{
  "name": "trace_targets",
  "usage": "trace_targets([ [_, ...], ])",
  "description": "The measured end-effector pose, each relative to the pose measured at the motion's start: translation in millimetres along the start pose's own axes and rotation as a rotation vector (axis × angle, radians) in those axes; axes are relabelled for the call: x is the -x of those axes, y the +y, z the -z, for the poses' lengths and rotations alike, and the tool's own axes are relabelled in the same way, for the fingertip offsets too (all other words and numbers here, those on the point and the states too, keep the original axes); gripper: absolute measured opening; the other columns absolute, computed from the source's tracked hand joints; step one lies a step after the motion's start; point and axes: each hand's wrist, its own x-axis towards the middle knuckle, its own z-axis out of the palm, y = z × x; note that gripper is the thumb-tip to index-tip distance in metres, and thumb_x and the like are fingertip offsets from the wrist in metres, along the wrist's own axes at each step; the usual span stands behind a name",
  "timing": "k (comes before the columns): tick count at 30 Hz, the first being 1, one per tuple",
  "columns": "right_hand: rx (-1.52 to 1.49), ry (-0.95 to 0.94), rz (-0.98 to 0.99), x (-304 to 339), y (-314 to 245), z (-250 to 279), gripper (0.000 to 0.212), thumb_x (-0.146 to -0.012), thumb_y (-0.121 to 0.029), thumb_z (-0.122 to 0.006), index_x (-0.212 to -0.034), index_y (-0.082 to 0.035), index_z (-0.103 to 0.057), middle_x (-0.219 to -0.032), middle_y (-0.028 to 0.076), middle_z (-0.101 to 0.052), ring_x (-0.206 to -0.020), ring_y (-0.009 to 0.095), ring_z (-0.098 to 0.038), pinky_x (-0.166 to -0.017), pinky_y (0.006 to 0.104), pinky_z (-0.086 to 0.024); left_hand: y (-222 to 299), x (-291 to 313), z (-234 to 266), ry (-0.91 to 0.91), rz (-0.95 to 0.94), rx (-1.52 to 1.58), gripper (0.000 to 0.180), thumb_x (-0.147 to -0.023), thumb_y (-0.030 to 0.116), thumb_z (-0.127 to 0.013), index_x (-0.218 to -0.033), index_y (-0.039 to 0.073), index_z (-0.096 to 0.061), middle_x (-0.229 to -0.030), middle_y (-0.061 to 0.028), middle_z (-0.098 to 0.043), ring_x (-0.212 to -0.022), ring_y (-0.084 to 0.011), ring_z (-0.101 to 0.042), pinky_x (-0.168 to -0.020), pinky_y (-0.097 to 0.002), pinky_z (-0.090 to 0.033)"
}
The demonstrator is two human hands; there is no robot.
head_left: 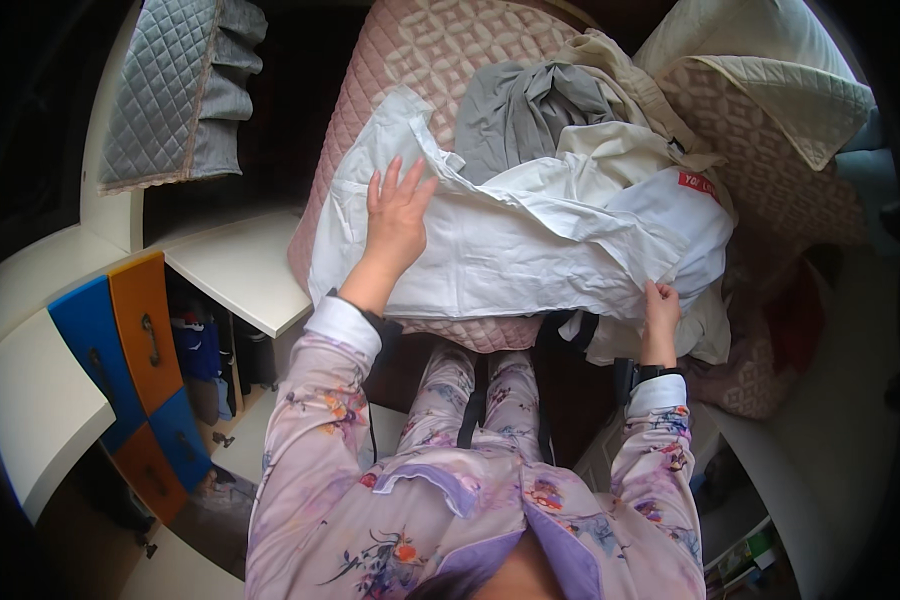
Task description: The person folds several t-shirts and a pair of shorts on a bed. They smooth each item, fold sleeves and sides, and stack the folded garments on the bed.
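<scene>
A white garment, perhaps a shirt (500, 250), lies spread across the near part of the bed, its fabric wrinkled along the right side. My left hand (398, 215) rests flat on its left part with the fingers spread. At the garment's right end, my right hand (661, 305) pinches the near edge of the white cloth between thumb and fingers. Just beyond lies a crumpled grey garment (525, 115). A white piece with a red label (697, 183) sits under or beside the right end; where one cloth stops and the other starts is hard to tell.
The bed has a pink quilted cover (370, 60). Beige clothes (630, 85) and a pillow (750, 45) lie at its far right. A white desk top (245, 265) and blue and orange drawers (140, 320) stand at left. A grey quilted cover (160, 95) hangs far left.
</scene>
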Motion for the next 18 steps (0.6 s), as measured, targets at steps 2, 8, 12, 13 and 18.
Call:
trace_targets([
  [2, -0.006, -0.016, -0.056, -4.3, 0.5, -3.3, 0.033, -0.07, -0.028, -0.07, -0.077, 0.001, -0.057, -0.073, 0.005, -0.057, -0.064, 0.014, -0.051, -0.061, 0.0287, -0.044, -2.4, -16.0, -5.5, -0.047, -0.028, -0.064, 0.049, -0.069, -0.005, -0.049, -0.115, 0.013, -0.053, -0.136, -0.0074, -0.035, -0.129, -0.0308, -0.025, -0.104, -0.0491, -0.014],
  [8, -0.121, -0.211, -0.202, -1.4, -0.9, -10.4, 0.028, -0.074, -0.026, -0.068, -0.077, -0.001, -0.056, -0.07, 0.002, -0.055, -0.063, 0.01, -0.046, -0.06, 0.0258, -0.041, -30.6, -40.9, -18.5, -0.052, -0.003, -0.186, 0.044, -0.071, 0.0, -0.051, -0.111, 0.016, -0.056, -0.141, -0.0063, -0.03, -0.132, -0.0285, -0.019, -0.105, -0.0515, -0.008],
  [12, -0.463, -0.191, -0.181, 25.9, -11.5, 13.5, 0.022, -0.082, -0.022, -0.061, -0.088, -0.002, -0.053, -0.081, 0.002, -0.055, -0.068, 0.009, -0.049, -0.062, 0.025, -0.043, -45.5, -47.8, -23.0, 0.005, 0.0, -0.19, 0.022, -0.07, 0.002, -0.054, -0.089, 0.012, -0.059, -0.138, -0.0068, -0.034, -0.131, -0.0292, -0.023, -0.104, -0.0527, -0.01],
  [13, -0.594, -0.163, -0.197, 37.2, -15.3, 26.2, 0.02, -0.084, -0.021, -0.058, -0.091, -0.003, -0.052, -0.085, 0.003, -0.055, -0.07, 0.009, -0.05, -0.063, 0.0253, -0.043, -46.1, -48.2, -22.1, -0.016, -0.014, -0.2, 0.018, -0.07, 0.002, -0.055, -0.085, 0.012, -0.058, -0.137, -0.0071, -0.036, -0.13, -0.0301, -0.024, -0.103, -0.0532, -0.012],
  [18, -0.844, -0.25, -0.086, 105.3, -29.8, 109.1, 0.014, -0.089, -0.017, -0.049, -0.097, -0.006, -0.046, -0.089, 0.005, -0.057, -0.074, 0.012, -0.056, -0.064, 0.0266, -0.048, -32.5, -18.2, 21.2, 0.062, -0.109, 0.017, 0.012, -0.068, -0.002, -0.052, -0.077, 0.006, -0.054, -0.117, -0.0117, -0.054, -0.12, -0.0314, -0.04, -0.101, -0.0549, -0.02],
])
